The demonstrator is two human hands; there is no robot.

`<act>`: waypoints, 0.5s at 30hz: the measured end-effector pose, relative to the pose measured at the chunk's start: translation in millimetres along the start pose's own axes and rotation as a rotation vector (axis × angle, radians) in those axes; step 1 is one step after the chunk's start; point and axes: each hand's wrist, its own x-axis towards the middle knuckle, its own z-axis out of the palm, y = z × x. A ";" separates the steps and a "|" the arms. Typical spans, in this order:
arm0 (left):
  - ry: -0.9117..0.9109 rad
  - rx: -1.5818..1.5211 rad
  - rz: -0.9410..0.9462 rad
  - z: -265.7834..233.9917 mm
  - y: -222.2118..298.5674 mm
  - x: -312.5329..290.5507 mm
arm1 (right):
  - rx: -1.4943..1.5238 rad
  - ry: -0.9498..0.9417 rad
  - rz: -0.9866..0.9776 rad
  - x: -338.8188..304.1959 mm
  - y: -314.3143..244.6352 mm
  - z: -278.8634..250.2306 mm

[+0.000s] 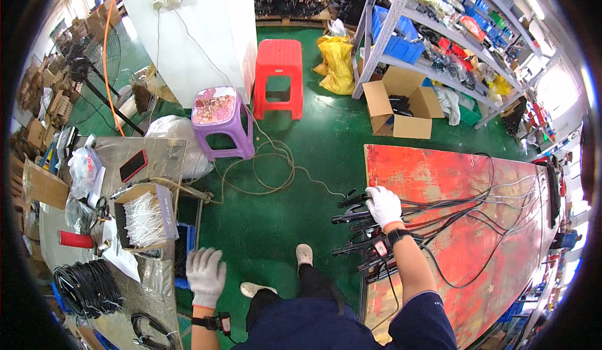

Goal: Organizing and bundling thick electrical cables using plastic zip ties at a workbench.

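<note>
Cables (481,197) are being borne by the red surface (407,168), their black ends (351,217) being partly covered by the right hand (384,206), whose closure cannot be told; the left hand (205,276) is being held loosely spread near the other surface (157,281).

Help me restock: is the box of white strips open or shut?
Open: the top of the box is uncovered, and white strips show inside.

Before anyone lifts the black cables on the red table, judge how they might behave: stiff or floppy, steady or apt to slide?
The black cables look floppy, bending in loose curves across the red table. They may snag when pulled, since several cross. Their dark ends jut past the edge near the right hand, so could slip off.
</note>
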 end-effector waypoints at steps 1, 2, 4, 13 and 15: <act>0.008 -0.021 0.047 -5.6 13.6 17.1 | 0.011 -0.015 -0.007 8.2 2.4 1.4; 0.020 -0.044 0.093 -8.6 23.8 28.6 | -0.061 -0.144 0.033 17.8 5.7 1.9; 0.011 -0.043 0.093 -10.9 34.5 35.9 | -0.134 -0.276 0.065 29.0 18.5 7.0; 0.054 -0.055 0.112 -10.0 27.0 45.5 | -0.043 -0.251 0.023 40.9 32.0 -34.4; 0.092 -0.030 0.139 -14.9 27.7 57.1 | 0.047 -0.299 0.067 43.3 31.7 -39.9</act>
